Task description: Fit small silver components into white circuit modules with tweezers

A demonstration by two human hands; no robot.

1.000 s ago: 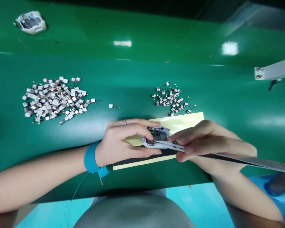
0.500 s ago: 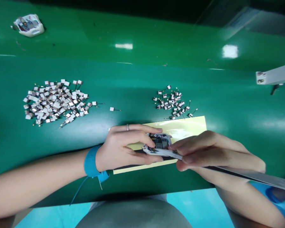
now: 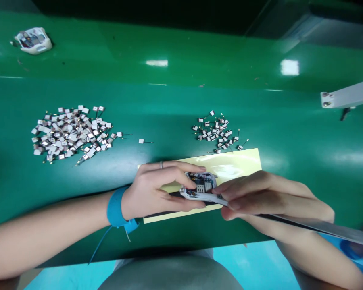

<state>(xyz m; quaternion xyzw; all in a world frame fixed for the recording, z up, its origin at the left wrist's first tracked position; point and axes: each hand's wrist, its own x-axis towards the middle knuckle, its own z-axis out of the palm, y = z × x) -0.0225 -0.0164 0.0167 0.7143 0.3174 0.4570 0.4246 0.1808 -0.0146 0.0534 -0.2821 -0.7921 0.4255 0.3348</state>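
Note:
My left hand [image 3: 157,187] grips a small white device housing [image 3: 201,196] with a circuit board exposed inside, fingers along its far and near edges. In my right hand [image 3: 260,197] is a long, flat, grey tool [image 3: 317,227], pinched between thumb and fingers, its rear end stretching to the lower right. The right fingertips are at the housing's right side; whether the tool's tip touches the board cannot be made out. Beneath the housing lies a yellow sheet [image 3: 246,161] with a dark strip.
A large pile of small square parts with leads [image 3: 72,133] lies at left, a smaller pile [image 3: 216,133] beyond the sheet. One single part [image 3: 141,141] lies between them. Another open white housing [image 3: 34,40] sits far left. A pale metal arm [image 3: 347,96] enters from the right.
The view has shifted slightly. My hands keep their hold, and the housing and the right fingers have moved a little, with more of the board's metal part showing.

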